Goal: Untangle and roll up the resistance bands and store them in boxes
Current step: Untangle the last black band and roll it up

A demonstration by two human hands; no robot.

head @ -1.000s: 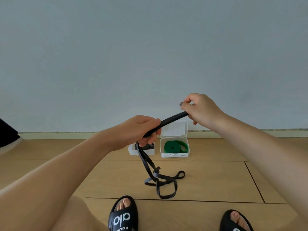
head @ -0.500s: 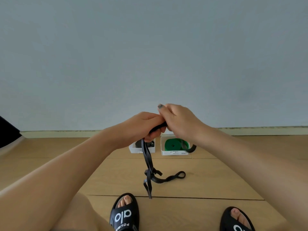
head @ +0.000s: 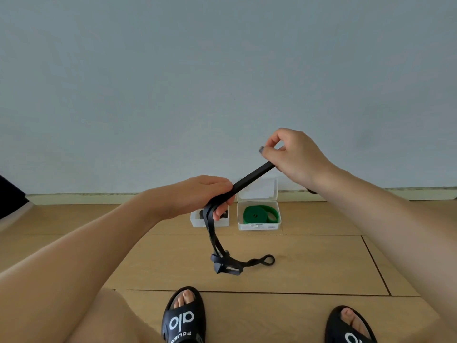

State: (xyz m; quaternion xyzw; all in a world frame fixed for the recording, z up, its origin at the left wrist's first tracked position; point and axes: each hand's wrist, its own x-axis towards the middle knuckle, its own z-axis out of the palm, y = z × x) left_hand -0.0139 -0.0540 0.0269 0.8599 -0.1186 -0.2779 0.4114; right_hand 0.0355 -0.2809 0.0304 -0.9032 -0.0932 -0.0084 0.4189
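At centre frame my right hand [head: 294, 154] has drawn away from my left hand [head: 205, 194] again, both gripping the flat black rubber resistance band [head: 252, 179] taut, its knotted tail [head: 223, 264] still on the wooden floor [head: 321, 263], so untangling seems unfinished.

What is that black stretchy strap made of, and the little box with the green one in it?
The black band looks like matte rubber, probably latex: flat, limp where it hangs. The box looks like clear plastic: the green band shows through its walls.
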